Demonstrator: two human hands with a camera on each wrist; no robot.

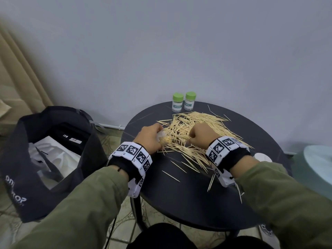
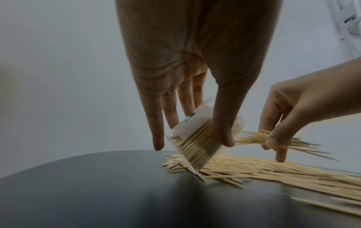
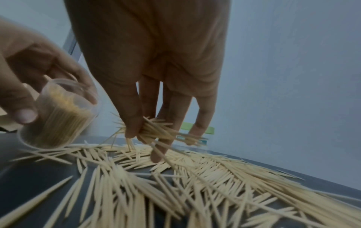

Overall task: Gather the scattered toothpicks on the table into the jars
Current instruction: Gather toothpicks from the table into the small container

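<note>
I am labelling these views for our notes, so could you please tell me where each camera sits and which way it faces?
Head: worn on the head, looking forward and down at the round table, both sleeves and hands.
Left wrist: looks along the left hand at the open jar it grips.
Right wrist: looks along the right hand at the toothpick bundle it pinches.
Shared: both wrist views show the jar, the bundle and the scattered toothpicks.

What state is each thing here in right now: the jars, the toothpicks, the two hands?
Open jar: lidless, tilted, partly filled, gripped by left hand.
Bundle of toothpicks: pinched by right hand, near the jar's mouth.
Scattered toothpicks: loose on the table.
Two green-lidded jars: upright, closed.
</note>
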